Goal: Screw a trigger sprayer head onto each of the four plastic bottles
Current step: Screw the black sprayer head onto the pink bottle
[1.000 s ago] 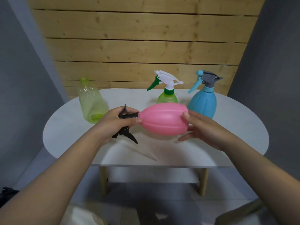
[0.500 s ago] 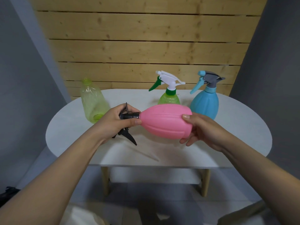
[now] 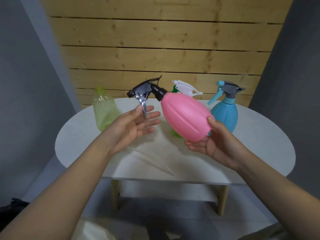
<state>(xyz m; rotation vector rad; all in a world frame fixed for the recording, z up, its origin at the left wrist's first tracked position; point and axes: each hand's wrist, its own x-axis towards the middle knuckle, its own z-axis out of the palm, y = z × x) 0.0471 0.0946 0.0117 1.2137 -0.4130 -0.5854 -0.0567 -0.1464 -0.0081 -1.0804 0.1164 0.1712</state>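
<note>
Standing at centre, the white oval table [image 3: 259,153] carries a blue bottle [image 3: 225,116] with sprayer fitted, a green bottle [image 3: 176,133] with white sprayer largely hidden, and an uncapped yellow-green bottle [image 3: 103,111]. Above it, the pink bottle [image 3: 185,116] tilts left, its base gripped by the right hand [image 3: 214,144]. Its black sprayer head [image 3: 147,90] is seated. The left hand [image 3: 135,127] lies spread, holding nothing.

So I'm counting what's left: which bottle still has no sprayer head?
The translucent yellow-green bottle at the table's far left: its threaded neck is bare. The pink bottle, blue bottle and green bottle each carry a head.
</note>
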